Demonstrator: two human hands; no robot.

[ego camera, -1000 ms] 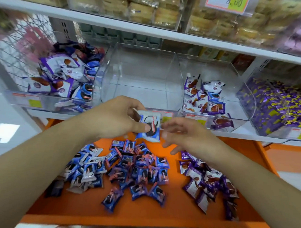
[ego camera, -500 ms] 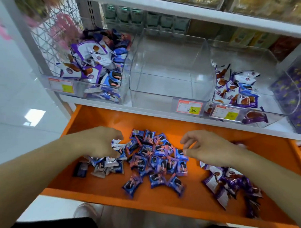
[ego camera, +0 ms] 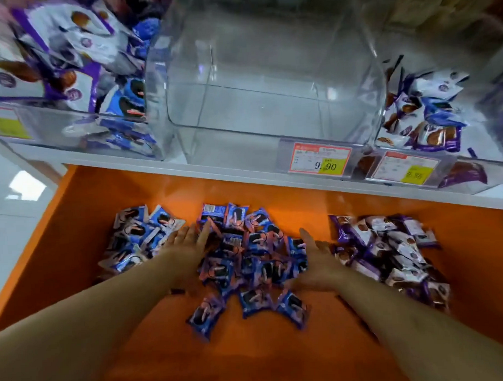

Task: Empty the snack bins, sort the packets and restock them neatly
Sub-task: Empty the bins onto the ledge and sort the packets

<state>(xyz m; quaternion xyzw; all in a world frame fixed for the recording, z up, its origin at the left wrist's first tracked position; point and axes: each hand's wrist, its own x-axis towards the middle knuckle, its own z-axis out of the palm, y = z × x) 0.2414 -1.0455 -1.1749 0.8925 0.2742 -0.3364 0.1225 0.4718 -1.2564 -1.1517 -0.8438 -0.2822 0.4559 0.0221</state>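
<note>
Down on the orange shelf (ego camera: pixel 75 253) nearest the camera, three loose piles of snack packets sit side by side. Both hands are flat on the middle one: left hand (ego camera: pixel 186 244) on its left edge, right hand (ego camera: pixel 315 262) on its right edge, fingers straight and spread, pressing in from either side rather than gripping anything. So nothing's actually clenched, just open palms bracketing the heap.

That middle pile of dark blue packets (ego camera: pixel 247 264) is the biggest, too jumbled and blurry for an exact count, maybe twenty or so. Left of it is a smaller pile of light blue and white packets (ego camera: pixel 135 240), touching the left hand's fingers. On the right, a pile of purple and white packets (ego camera: pixel 389 251), just beside the right hand.

Further back on the white shelf (ego camera: pixel 244 173) are three clear bins in a row. The left bin (ego camera: pixel 42 126) holds a mixed load of purple-white and blue packets. The middle bin (ego camera: pixel 269 75) has no packets in it. The right bin (ego camera: pixel 414 144) has a handful of purple-white ones. Two price tags are readable-ish: the middle price tag (ego camera: pixel 320 161) says 9.90, the right price tag (ego camera: pixel 405 169) is too blurry.
</note>
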